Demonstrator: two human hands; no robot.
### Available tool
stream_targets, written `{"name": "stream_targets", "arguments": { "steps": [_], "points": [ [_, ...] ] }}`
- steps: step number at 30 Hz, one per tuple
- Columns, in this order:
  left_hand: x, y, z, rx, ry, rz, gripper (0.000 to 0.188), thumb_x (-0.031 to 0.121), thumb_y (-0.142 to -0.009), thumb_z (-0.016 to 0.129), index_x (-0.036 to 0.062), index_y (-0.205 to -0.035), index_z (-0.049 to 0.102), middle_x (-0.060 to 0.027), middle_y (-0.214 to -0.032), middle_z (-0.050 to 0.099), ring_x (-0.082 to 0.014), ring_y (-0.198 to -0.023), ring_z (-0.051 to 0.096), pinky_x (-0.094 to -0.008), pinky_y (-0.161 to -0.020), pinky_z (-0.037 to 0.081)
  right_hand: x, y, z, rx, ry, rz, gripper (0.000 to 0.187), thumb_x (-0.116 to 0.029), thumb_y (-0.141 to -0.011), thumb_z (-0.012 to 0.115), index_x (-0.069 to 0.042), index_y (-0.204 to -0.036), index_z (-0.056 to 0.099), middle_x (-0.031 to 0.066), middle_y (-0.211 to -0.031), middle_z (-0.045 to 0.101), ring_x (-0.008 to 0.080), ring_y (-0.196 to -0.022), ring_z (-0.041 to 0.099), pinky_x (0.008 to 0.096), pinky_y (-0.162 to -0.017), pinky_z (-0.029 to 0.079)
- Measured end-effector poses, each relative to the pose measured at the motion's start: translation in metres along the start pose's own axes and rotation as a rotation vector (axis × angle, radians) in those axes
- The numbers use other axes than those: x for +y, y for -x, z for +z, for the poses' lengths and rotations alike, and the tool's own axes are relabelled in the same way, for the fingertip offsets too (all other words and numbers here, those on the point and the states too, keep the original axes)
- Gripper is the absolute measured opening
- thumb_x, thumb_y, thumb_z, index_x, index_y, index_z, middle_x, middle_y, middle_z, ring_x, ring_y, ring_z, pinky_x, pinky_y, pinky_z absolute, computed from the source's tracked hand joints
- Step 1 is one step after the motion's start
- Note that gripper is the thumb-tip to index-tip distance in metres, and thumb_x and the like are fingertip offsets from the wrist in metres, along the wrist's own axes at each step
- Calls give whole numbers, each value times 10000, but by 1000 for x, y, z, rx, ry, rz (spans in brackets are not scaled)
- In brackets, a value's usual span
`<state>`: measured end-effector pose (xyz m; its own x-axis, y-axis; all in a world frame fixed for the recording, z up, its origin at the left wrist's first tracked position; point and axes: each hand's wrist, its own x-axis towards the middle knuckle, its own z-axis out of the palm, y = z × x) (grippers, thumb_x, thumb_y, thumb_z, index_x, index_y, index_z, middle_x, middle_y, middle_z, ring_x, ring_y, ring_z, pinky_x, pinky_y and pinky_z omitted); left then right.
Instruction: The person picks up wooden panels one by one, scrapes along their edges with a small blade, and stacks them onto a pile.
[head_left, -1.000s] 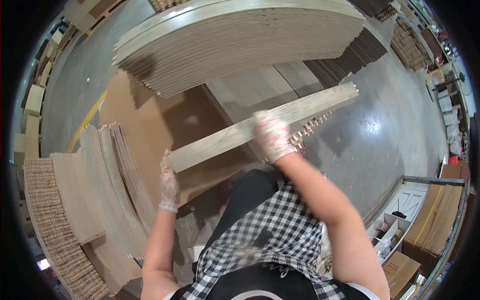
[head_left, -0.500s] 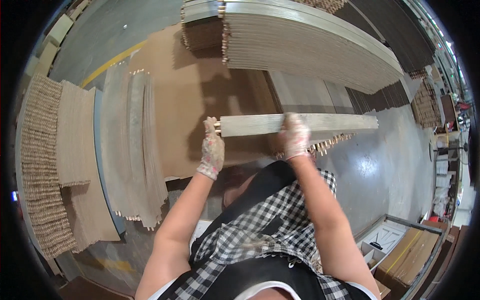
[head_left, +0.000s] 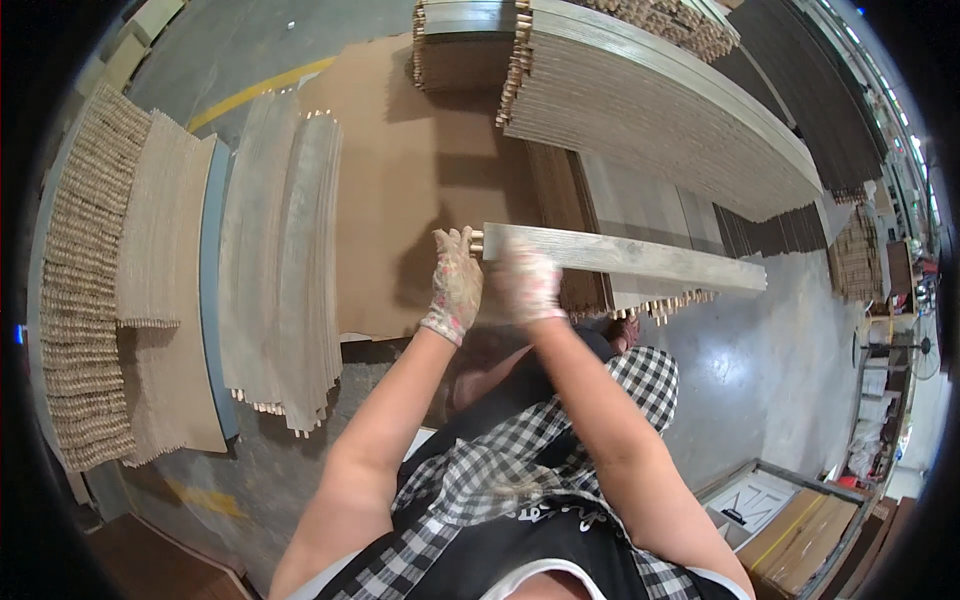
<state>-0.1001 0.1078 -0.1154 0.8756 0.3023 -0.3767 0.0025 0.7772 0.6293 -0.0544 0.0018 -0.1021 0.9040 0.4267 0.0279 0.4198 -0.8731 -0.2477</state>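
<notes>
A long grey wooden slat (head_left: 630, 252) lies crosswise before me, its broad, grained face showing, with light dowel pegs (head_left: 478, 242) at its left end. My left hand (head_left: 456, 285), in a patterned work glove, is upright beside these pegs, its fingers extended and slightly apart. My right hand (head_left: 528, 282), gloved the same way, is over the slat's left part, its fingers smeared by motion. Whether it grips the slat cannot be made out. More pegged slat ends (head_left: 665, 305) show below the slat, to the right of my right hand.
A tall slat stack (head_left: 660, 120) stands at the far side. Left of the brown cardboard sheet (head_left: 390, 190) lie grey slats (head_left: 305, 260) and pegged stacks (head_left: 90, 290) with a blue-edged board (head_left: 212, 300). A crate with a cardboard box (head_left: 800, 535) sits at lower right.
My right hand has moved left along the slat toward its pegged end. The narrow edges of a slat bundle showed before; now a broad slat face shows, slanting down to the right.
</notes>
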Motion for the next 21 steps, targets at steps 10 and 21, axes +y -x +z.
{"name": "stream_targets", "arguments": {
  "steps": [10, 21],
  "points": [
    [-6, 11, 19, 9, -562, 560, 489, 147, -897, 536, 96, -1362, 391, -96, -1334, 445, -255, -1196, 453, -365, -1033, 346, 56, 9, -27, 212, -277, -84, 106, -100, -812, 561, -103, -907, 608, 109, -735, 625, 315, -679, 617, 421, -580, 473],
    [-50, -21, 106, -546, -1872, 845, 634, 222, -675, 750, 45, -1240, 521, -125, -1251, 512, -320, -1200, 441, -449, -1019, 343, 403, 39, -83, 605, -78, 428, 170, -138, -785, 644, -118, -948, 688, 121, -889, 675, 288, -844, 655, 364, -765, 515]
  ]
}}
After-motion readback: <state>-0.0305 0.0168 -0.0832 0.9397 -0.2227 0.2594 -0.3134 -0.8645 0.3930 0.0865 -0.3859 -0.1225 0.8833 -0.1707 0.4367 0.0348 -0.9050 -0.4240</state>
